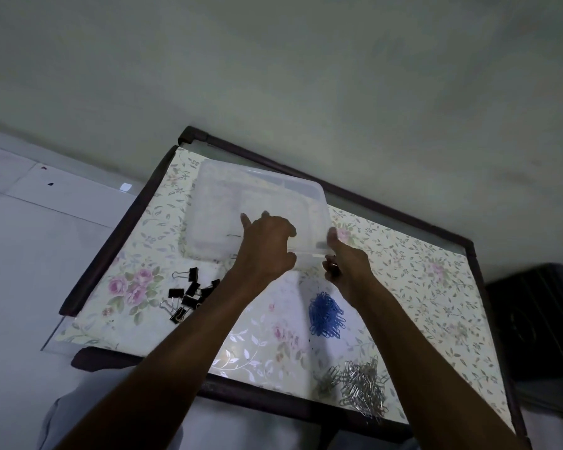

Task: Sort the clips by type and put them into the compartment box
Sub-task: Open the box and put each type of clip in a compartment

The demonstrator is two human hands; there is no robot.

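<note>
A clear plastic compartment box (238,206) lies at the back of the table, its lid tilted up. My left hand (267,245) grips the lid's near edge, fingers on top. My right hand (345,258) pinches the lid's right front corner. Several black binder clips (189,295) lie in a loose group to the left of my left forearm. A heap of blue paper clips (326,315) sits between my forearms. A pile of silver paper clips (361,384) lies near the table's front right edge.
The table (436,287) has a floral glass top and a dark frame (322,183), set against a pale wall. A white tiled floor (46,222) lies to the left. A dark object (540,319) stands on the right beside the table.
</note>
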